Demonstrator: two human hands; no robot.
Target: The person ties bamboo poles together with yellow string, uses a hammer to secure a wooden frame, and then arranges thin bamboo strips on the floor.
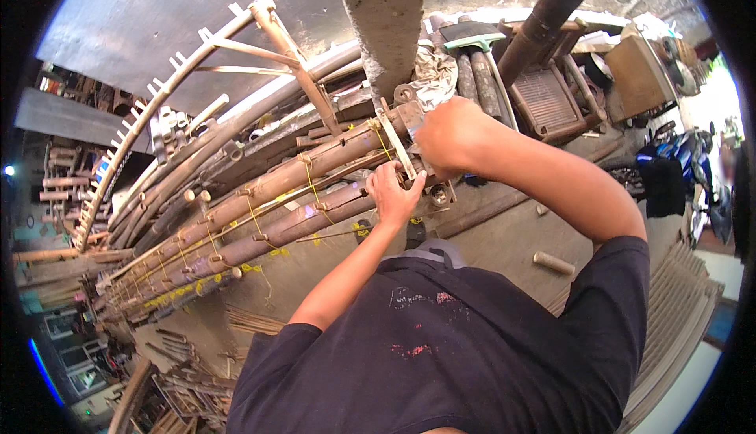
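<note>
My left hand [392, 191] has its thumb and fingers around the lower end of a pale, flat wooden strip [397, 144]. That strip lies across the right ends of two long bamboo poles, an upper pole [293, 177] and a lower pole [303, 220], which run side by side and are wound with yellow string. Just right of the strip, my right hand [452, 139] is closed in a fist over the end of the upper pole; whatever is in it is hidden. A short bamboo end [439, 194] shows below my right hand.
A concrete post [384, 24] rises beyond the poles. Left of it stands a curved bamboo frame [185, 64] with short pegs. At the back right are a wooden chair [547, 102], a cardboard box [642, 78] and a green-headed tool [472, 36]. A cut bamboo piece [554, 263] lies on the floor.
</note>
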